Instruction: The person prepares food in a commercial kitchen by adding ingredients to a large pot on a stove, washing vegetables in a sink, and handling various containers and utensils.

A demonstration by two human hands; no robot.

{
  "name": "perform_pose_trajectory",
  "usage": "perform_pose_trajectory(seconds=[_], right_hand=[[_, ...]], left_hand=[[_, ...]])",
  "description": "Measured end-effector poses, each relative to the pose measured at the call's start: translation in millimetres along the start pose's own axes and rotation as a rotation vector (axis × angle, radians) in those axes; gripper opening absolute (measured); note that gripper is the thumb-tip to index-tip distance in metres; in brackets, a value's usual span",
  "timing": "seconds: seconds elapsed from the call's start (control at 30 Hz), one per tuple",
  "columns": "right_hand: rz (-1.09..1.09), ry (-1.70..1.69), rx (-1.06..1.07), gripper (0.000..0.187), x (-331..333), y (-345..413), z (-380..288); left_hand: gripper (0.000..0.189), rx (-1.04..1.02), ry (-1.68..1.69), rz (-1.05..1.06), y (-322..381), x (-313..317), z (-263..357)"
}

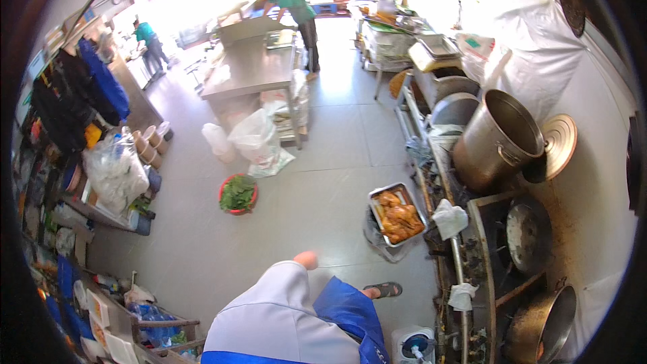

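My left hand [306, 260] shows blurred past the end of a pale sleeve, over the floor. Its fingers cannot be made out, and I see nothing in it. My right hand is out of view. Ahead and to the right, a metal tray [375, 208] of browned, glazed poultry [399, 217] rests on a dark plastic bag [374, 238] on the floor. A red basket [221, 197] full of green leaves [237, 193] stands on the floor ahead to the left. My blue apron [349, 308] hangs beside the sleeve, with a sandalled foot [388, 289] beyond it.
A stove [485, 242] with a tall stockpot [480, 146] and a wok [528, 235] lines the right. Ahead stands a steel table [252, 68], with plastic bags [260, 141] in front. One person [295, 5] bends beside it; another [146, 35] is farther left. Shelving [101, 212] lines the left.
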State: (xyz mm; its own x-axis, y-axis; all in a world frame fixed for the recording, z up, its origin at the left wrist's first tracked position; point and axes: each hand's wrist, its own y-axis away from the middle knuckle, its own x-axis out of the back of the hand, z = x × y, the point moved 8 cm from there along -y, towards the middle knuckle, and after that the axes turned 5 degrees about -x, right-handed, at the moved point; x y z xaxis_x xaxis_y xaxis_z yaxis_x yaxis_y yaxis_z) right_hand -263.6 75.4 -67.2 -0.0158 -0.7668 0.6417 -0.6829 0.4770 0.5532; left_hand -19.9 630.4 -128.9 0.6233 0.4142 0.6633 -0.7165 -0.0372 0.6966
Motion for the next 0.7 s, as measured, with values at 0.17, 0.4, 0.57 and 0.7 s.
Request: perform_pose_trajectory(seconds=[0.17, 0.4, 0.57, 0.7], right_hand=[[-0.182, 0.131, 0.182, 0.041, -73, 34, -76], [-0.292, 0.342, 0.292, 0.039, -198, 109, -158], [-0.407, 0.463, 0.406, 0.039, -342, 183, -231], [-0.492, 0.539, 0.523, 0.038, -458, 244, -294]], left_hand=[[0.034, -0.395, 0.321, 0.019, 91, -92, -244], [0.028, -0.139, 0.037, -0.117, 147, -9, -315], [0.047, -0.041, 0.721, 0.192, 207, 50, -475], [0.05, 0.125, 0.644, 0.293, 270, 35, -647]])
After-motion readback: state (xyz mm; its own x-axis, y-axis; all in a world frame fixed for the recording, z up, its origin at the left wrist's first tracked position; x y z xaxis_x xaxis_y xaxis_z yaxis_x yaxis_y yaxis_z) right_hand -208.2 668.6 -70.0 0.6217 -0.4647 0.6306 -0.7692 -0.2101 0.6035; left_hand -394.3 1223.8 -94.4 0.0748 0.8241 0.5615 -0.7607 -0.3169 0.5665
